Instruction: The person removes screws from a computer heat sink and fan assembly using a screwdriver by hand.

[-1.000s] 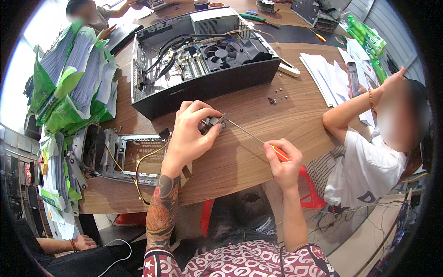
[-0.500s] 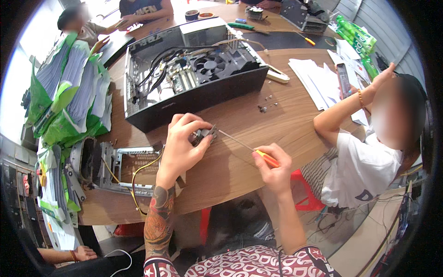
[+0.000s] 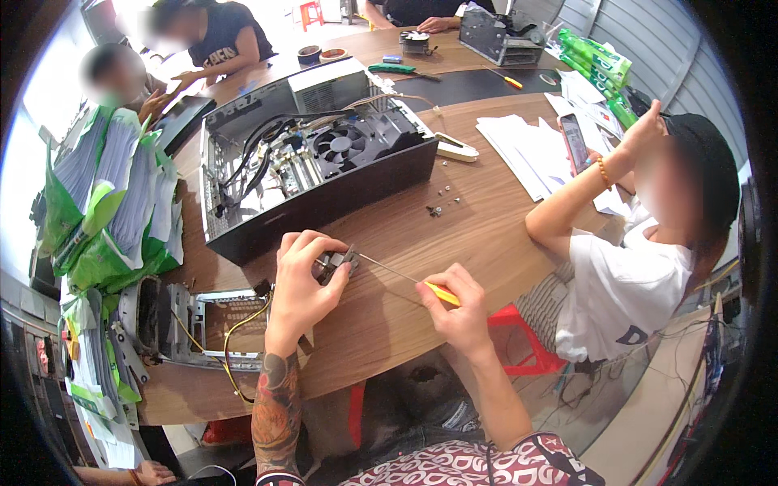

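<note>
My left hand (image 3: 306, 283) is closed round a small grey metal part (image 3: 335, 262), holding it just above the table in front of the computer case; the fingers hide much of it. In my right hand (image 3: 458, 312) is a screwdriver (image 3: 442, 294) with a yellow handle, gripped between thumb and fingers. Its long thin shaft points left, and the tip reaches the edge of the metal part. Whether a screw sits under the tip is too small to tell. Beyond my hands lies the open black computer case (image 3: 324, 194), with a fan (image 3: 339, 147) and cables inside.
Loose screws (image 3: 436, 211) lie right of the case. A metal frame (image 3: 231, 324) with yellow cable is left of my left arm, near stacked papers in green wrapping (image 3: 121, 186). At right a person (image 3: 640, 267) holds a phone (image 3: 573, 142) beside white sheets (image 3: 519, 154). Other people sit beyond.
The view has shifted, so the table's things sit further left in it. The screwdriver has turned in my right hand: its handle shows mostly yellow, where orange showed before. My left hand keeps its hold.
</note>
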{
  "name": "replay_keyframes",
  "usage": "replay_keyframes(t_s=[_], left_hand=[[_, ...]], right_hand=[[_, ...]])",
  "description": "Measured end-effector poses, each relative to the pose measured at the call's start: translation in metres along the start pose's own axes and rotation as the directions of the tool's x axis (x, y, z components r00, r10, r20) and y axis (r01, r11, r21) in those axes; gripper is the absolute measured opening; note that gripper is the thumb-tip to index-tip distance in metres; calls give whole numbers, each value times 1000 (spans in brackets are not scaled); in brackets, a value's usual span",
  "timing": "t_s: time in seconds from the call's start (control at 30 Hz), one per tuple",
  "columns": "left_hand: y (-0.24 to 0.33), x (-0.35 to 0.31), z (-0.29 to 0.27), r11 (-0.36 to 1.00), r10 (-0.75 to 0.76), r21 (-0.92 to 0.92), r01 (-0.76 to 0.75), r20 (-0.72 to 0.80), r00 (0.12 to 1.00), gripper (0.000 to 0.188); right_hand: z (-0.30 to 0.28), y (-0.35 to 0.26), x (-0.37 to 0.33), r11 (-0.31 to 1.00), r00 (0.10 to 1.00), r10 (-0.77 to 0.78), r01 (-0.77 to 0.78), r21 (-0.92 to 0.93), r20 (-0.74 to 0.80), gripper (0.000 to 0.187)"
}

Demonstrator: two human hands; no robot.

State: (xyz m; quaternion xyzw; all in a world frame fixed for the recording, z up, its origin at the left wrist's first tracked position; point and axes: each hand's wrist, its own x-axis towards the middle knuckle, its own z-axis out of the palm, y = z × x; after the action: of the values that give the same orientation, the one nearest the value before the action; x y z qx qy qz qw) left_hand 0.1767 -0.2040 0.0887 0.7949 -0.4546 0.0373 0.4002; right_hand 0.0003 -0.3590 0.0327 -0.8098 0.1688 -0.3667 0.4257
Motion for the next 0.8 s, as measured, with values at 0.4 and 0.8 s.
replay_keyframes(t_s=[0.4,0.8], left_hand=[[-2,-2,3,1000,1,-22,-1,-2,1000,19],[-10,-1,5,999,47,-1,-47,-20,999,19]], right_hand=[[2,-2,-2,993,996,87,-88,83,16,18],[-1,-5,1,1000,1000,-6,6,-6,5,13]])
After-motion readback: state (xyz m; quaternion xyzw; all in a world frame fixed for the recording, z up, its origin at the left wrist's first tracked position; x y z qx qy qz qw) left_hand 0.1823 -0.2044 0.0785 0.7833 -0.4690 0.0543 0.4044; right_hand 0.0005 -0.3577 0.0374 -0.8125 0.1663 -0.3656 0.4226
